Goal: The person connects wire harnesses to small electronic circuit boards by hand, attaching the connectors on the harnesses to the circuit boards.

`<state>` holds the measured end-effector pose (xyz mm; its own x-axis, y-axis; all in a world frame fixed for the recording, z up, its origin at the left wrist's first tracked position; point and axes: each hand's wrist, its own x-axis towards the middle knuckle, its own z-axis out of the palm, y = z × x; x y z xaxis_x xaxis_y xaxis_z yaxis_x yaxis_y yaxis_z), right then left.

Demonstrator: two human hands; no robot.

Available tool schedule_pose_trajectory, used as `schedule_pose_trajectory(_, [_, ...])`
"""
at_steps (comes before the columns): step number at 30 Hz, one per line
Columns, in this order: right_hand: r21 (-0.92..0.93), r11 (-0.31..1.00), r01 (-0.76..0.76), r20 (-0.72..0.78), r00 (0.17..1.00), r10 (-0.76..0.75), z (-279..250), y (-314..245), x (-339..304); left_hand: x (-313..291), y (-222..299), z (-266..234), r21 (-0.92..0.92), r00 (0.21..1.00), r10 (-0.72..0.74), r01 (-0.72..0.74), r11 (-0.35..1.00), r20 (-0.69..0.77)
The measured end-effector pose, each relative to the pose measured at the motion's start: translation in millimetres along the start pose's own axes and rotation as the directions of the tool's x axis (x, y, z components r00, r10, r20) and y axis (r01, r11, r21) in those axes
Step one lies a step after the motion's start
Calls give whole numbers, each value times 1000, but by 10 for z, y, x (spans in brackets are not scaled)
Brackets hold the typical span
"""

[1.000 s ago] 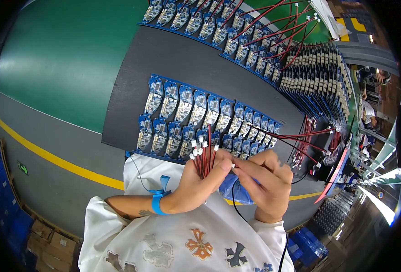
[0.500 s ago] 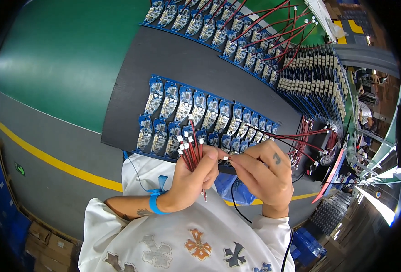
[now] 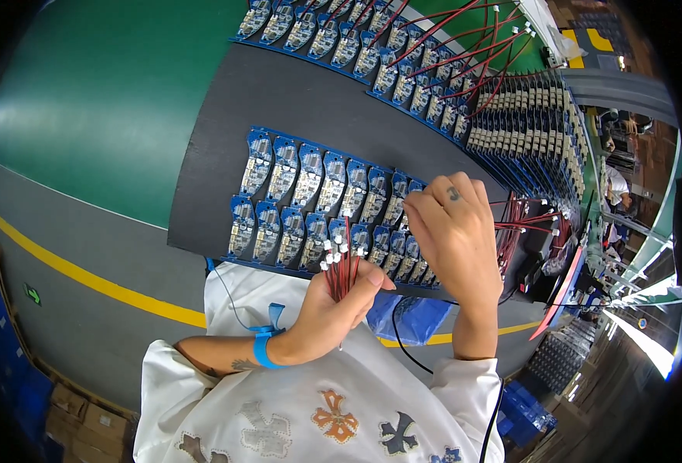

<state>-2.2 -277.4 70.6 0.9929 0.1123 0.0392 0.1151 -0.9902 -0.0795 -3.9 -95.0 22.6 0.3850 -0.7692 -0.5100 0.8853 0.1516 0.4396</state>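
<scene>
My left hand [image 3: 318, 320] is closed round a bunch of red and black wires [image 3: 342, 282], whose white plugs stick up above the fingers. It is just in front of the near panel of blue circuit boards [image 3: 308, 181], which lies in two rows on the dark mat. Over the right part of that panel, my right hand [image 3: 458, 239] has its thumb and fingers pinched together at the far row. Whatever sits in the pinch is hidden by the fingers. The hand also covers several boards. A blue band [image 3: 264, 347] circles my left wrist.
Another board panel [image 3: 345, 46] with wires attached lies farther back on the dark mat [image 3: 209, 170]. Upright boards [image 3: 522, 139] stand packed at the right, with loose wires [image 3: 514, 231] in front. A blue bag [image 3: 414, 320] hangs below the near edge.
My right hand has left the left fingertips, where it held a white plug, and moved up and away over the boards. My left hand, still with the bunch, has shifted slightly right.
</scene>
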Motion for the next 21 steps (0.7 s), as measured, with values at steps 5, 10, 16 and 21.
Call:
schedule_pose_trajectory(5, [-15, 1000, 23, 3, 1000, -23, 43, 4, 3, -12, 29, -15, -14, 1000, -6, 7, 1000, 21])
schedule_pose_trajectory(10, [-126, 990, 61, 92, 995, -49, -22, -69, 74, 0, 13, -8, -22, 999, -18, 19, 1000, 26])
schedule_pose_trajectory(16, [-150, 981, 121, 246, 966, -81, -69, -92, 144, 12, 33, -19, -47, 999, -24, 25, 999, 27])
schedule_pose_trajectory(21, [-140, 982, 125, 235, 968, -90, -55, -97, 130, 34, 4, 19, -80, 999, 36, -37, 996, -4])
